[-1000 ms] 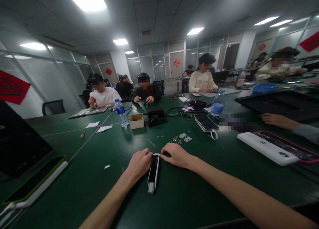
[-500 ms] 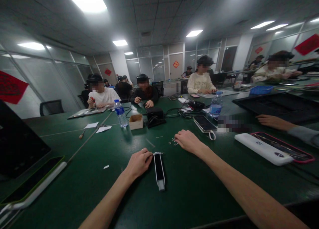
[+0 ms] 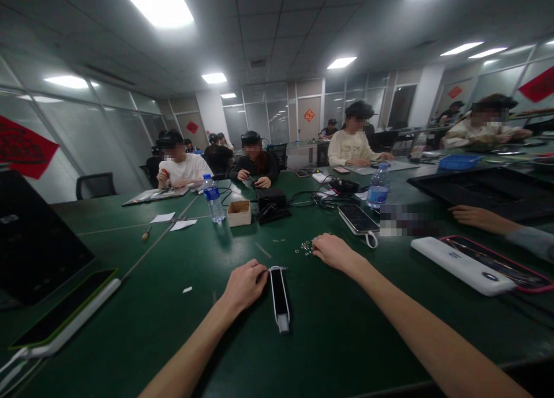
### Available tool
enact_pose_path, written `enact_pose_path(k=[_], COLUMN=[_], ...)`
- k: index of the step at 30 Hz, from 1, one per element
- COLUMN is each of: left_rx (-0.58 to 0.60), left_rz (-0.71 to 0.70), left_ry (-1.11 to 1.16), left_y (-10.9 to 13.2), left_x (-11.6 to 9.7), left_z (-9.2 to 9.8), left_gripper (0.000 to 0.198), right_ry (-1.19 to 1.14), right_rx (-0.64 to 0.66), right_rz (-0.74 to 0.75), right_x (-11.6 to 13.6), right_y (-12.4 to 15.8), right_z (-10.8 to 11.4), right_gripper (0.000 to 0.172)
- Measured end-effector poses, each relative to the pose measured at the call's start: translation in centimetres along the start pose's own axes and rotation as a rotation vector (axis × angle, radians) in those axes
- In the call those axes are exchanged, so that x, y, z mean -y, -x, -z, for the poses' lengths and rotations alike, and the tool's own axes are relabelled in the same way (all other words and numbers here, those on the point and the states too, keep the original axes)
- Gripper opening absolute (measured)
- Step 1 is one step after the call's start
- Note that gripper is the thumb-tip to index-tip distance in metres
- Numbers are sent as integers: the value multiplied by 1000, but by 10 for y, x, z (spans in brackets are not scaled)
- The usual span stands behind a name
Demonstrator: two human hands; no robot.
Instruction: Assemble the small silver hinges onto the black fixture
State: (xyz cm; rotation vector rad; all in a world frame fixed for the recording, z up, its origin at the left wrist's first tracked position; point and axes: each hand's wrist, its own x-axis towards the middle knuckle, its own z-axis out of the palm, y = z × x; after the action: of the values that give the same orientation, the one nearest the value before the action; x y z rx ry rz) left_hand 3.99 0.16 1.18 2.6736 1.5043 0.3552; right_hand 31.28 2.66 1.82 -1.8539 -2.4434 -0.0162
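Observation:
My left hand rests on the green table, its fingers pinched together at the upper end of a narrow piece with a black face, pale frame and grey tip. A thin metal bit sticks out at that end; what lies between my fingertips is hidden. Farther forward and to the right, my right hand is closed with fingers curled down to the table. Several small shiny metal pieces like nuts lie just left of its fingertips. Whether it holds one is too small to see.
Ahead stand a water bottle, an open cardboard box and a black stand. To the right are a phone, another bottle, a white power bank and another person's hand. People sit across the table.
My right hand has drawn slightly right of the small metal pieces, so more of them show. My left hand stays at the narrow piece. The whole view has shifted a little.

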Motion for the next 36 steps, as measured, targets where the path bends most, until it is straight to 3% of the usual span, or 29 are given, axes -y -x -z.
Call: enact_pose_path(k=[7,13,18,24,36], left_rx=[-23,-11,-12,-20,5], left_rz=[-14,-13,-35,-43,-29], left_ry=[9,20,-2,6,5], left_y=[1,0,0,1,1], left_x=[0,1,1,2,0], left_z=[-3,-5,-5,-5,-3], left_gripper=[26,26,25,25,27], right_ry=[-276,-409,-352,-535,-752], right_rx=[59,178,24,-131,-50], right_rz=[-76,-62,77,248,223], right_x=[-7,-3,20,50,52], right_y=[-4,0,6,7,9], right_z=[-13,-9,-1,-11,-10], right_gripper=[13,13,9,10,15])
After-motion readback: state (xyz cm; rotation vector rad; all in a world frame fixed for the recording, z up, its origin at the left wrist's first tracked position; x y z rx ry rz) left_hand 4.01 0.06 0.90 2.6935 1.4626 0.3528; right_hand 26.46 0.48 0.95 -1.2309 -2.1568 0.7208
